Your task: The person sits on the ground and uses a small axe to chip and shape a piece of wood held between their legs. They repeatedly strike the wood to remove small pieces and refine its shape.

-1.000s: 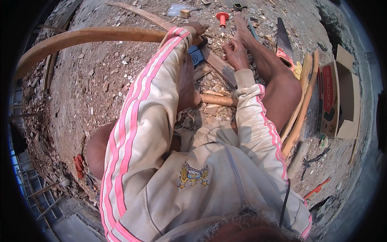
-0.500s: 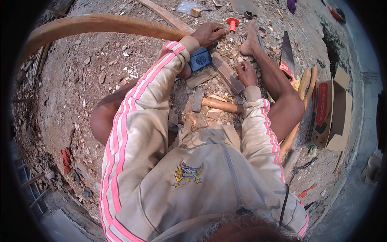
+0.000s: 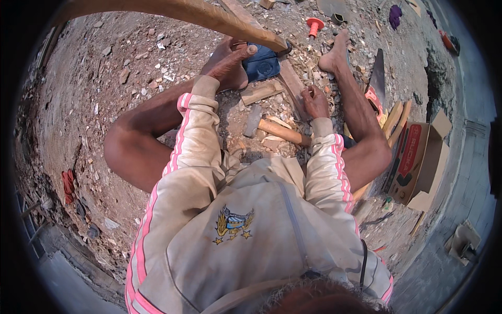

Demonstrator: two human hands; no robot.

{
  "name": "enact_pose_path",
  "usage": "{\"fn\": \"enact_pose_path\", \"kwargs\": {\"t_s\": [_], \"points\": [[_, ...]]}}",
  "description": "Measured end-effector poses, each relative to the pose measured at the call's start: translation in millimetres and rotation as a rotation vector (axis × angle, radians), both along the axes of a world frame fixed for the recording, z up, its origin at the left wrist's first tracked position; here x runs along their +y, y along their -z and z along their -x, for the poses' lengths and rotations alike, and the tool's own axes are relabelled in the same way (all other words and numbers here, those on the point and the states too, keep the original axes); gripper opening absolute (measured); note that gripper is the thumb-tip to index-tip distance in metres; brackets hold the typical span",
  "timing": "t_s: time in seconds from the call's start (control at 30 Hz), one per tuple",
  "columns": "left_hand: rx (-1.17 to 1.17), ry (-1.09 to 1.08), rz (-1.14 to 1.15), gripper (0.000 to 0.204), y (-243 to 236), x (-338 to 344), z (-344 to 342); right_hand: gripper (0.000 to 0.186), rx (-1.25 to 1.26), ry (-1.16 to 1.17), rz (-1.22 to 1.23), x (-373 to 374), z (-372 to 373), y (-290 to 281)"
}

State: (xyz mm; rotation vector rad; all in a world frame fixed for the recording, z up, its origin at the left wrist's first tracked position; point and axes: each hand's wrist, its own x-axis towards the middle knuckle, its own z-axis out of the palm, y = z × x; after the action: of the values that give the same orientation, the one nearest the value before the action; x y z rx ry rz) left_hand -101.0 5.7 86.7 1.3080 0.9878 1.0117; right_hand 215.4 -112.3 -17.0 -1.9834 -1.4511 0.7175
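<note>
My left hand (image 3: 226,62) is beside my left foot and a blue box-like object (image 3: 262,65); one finger or thumb reaches toward the blue object and I see nothing in its grip. Above it, a long curved wooden beam (image 3: 209,20) ends over the blue object's far edge. My right hand (image 3: 316,103) has its fingers curled into a pinch beside a flat wooden plank (image 3: 293,83); whatever they hold is too small to make out. Between my legs lies a hammer (image 3: 285,132) with a wooden handle, next to a short wood block (image 3: 261,92).
A red-handled chisel (image 3: 314,26) with a round guard lies beyond my right foot. To the right are a handsaw (image 3: 377,78), wooden strips (image 3: 393,119) and an open cardboard box (image 3: 430,162). Stone chips and wood shavings cover the ground.
My left hand has drawn back toward me and left, from beyond the blue object to beside my foot. The beam's end now extends farther right. My right hand stays near the plank.
</note>
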Motion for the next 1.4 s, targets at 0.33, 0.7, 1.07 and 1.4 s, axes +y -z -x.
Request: {"fn": "enact_pose_path", "kwargs": {"t_s": [0.33,0.7,1.07,1.4], "points": [[-0.672,-0.368,-0.518,0.023,-140.8,17.4,24.5,0.036,0.079,0.063,-0.015,2.1,13.4,11.1],[-0.480,-0.424,-0.458,0.029,-148.9,18.4,52.3,0.037,0.180,0.051,0.103,21.2,43.5,-24.4],[-0.203,-0.904,-0.304,0.057,-134.7,90.5,161.2,0.033,0.299,0.135,-0.047,25.7,42.4,-54.0],[-0.187,-1.092,-0.025,0.063,-96.9,84.2,253.2,0.039,0.411,0.076,-0.055,33.1,63.1,-60.7]]}}
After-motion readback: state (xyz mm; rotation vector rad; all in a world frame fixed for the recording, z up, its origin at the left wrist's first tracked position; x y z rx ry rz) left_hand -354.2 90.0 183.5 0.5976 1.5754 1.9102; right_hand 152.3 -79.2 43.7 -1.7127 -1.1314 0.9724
